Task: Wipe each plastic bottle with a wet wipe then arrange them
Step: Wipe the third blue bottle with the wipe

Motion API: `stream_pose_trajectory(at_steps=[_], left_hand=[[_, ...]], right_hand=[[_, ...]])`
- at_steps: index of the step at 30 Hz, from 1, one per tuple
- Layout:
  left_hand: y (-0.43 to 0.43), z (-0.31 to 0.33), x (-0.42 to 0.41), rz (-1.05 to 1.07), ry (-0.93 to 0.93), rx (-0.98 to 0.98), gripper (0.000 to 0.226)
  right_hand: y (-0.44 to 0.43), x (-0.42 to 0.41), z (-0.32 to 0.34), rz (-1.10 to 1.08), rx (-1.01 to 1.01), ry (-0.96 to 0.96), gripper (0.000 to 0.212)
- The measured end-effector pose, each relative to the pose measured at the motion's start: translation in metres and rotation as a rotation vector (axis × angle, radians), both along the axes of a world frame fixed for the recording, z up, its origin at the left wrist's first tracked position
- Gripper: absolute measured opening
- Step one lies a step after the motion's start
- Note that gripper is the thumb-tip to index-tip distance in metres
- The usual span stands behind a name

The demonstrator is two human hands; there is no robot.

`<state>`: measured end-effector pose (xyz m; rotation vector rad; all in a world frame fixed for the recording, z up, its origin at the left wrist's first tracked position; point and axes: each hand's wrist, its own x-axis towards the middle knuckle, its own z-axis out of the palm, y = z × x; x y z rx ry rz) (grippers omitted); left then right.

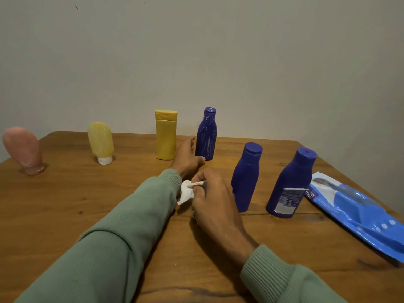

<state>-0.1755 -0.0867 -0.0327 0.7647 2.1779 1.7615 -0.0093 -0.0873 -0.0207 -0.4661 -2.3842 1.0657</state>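
The right grip (pixel 215 193) pinched the wet wipe (pixel 185 192) while the spread left grip (pixel 188 156) hovered just beside the scribbled blue bottle (pixel 206 136), probably next for wiping.

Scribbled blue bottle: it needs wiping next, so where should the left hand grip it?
Probably round the wide lower body of the scribbled bottle, coming from the left, where the left hand is. It stands upright, and the right hand holds the wipe.
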Motion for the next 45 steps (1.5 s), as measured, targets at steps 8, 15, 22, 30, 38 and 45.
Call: stream_pose_trajectory(at_steps=[8, 15, 22, 30, 38, 45], left_hand=[[0.012, -0.007, -0.013, 0.040, 0.084, 0.018, 0.068], [-0.004, -0.001, 0.000, 0.042, 0.106, 0.009, 0.061], [-0.051, 0.032, 0.043, -0.041, 0.033, 0.085, 0.056], [-0.122, 0.070, 0.115, -0.228, -0.238, 0.344, 0.054], [-0.159, 0.075, 0.186, -0.324, -0.427, 0.540, 0.031], [-0.161, 0.062, 0.212, -0.298, -0.554, 0.687, 0.041]], right_hand=[[0.000, 0.001, 0.002, 0.005, -0.013, 0.001, 0.014], [-0.007, 0.012, 0.010, 0.036, -0.022, 0.018, 0.012], [-0.014, 0.044, 0.029, 0.073, -0.061, 0.111, 0.016], [-0.017, 0.085, 0.058, 0.059, -0.059, 0.312, 0.017], [-0.018, 0.115, 0.079, 0.083, -0.040, 0.447, 0.017], [-0.029, 0.124, 0.071, 0.214, 0.071, 0.374, 0.019]])
